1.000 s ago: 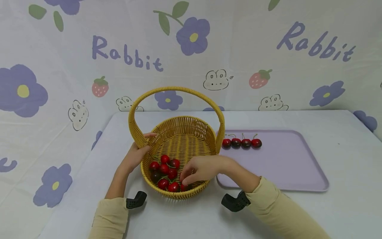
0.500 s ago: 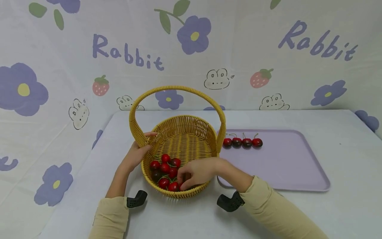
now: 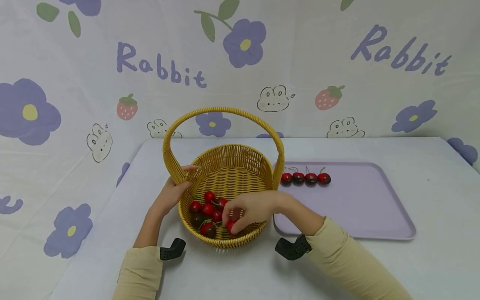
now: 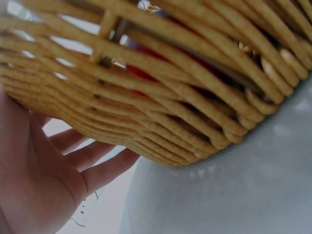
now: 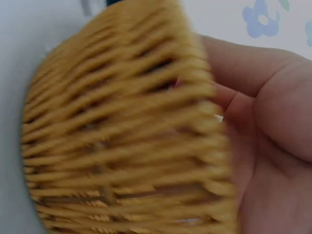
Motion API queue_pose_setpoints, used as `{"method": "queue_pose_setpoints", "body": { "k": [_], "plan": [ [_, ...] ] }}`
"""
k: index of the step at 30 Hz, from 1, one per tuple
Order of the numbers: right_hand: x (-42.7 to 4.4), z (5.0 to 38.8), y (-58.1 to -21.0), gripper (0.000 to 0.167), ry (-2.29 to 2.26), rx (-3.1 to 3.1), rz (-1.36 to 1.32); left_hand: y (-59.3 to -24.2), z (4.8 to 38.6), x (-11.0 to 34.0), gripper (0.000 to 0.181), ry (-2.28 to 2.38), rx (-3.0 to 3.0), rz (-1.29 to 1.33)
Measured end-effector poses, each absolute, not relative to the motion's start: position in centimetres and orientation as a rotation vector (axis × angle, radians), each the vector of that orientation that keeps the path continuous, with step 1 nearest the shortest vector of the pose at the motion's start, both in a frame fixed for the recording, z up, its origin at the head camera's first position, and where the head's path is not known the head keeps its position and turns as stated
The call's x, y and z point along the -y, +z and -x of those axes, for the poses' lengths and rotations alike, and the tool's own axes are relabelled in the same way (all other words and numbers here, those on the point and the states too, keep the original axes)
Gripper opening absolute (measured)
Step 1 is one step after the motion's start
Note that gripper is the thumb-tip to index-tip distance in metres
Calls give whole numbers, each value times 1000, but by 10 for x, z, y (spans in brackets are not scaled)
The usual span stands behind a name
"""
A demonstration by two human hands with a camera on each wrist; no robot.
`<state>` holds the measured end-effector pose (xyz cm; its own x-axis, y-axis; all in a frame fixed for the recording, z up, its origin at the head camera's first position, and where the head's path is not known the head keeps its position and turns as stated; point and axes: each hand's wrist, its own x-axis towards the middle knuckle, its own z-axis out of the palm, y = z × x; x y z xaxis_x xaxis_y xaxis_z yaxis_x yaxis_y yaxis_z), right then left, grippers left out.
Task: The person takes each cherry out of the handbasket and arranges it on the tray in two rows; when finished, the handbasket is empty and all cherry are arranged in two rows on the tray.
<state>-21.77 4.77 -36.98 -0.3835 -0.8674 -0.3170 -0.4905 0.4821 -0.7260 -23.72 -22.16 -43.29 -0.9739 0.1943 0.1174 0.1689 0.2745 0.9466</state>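
A yellow wicker basket (image 3: 243,156) with a tall hoop handle stands on the table, several dark red cherries (image 3: 208,209) grouped in its near left part. At the left side, my left hand (image 3: 172,196) holds the basket by the rim and handle base; its fingers (image 4: 105,168) lie along the outer wall in the left wrist view. My right hand (image 3: 255,208) reaches over the near right rim and pinches a red cherry (image 3: 231,227) between thumb and fingers inside the basket. Wickerwork hides most of those fingertips in the right wrist view.
Right of the basket lies a lilac tray (image 3: 348,208), partly behind the basket's rim. A row of several stemmed cherries (image 3: 311,179) sits along its far left edge. A patterned cloth (image 3: 300,62) hangs behind the white table (image 3: 442,200).
My right hand first shifts left within the basket, then rises slightly with a cherry from the near side between its fingers. The left hand stays on the basket.
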Motion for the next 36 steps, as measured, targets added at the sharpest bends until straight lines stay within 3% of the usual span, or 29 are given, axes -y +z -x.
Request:
{"method": "queue_pose_setpoints", "body": {
  "k": [29,36],
  "plan": [
    [-114,211,-343,29,-1479,-1885,1047,-432,237,220,45,1843,-2495,-316],
    [-128,207,-339,25,-1764,-1838,1147,-432,238,220,45,1846,-2492,-323]
  ]
}}
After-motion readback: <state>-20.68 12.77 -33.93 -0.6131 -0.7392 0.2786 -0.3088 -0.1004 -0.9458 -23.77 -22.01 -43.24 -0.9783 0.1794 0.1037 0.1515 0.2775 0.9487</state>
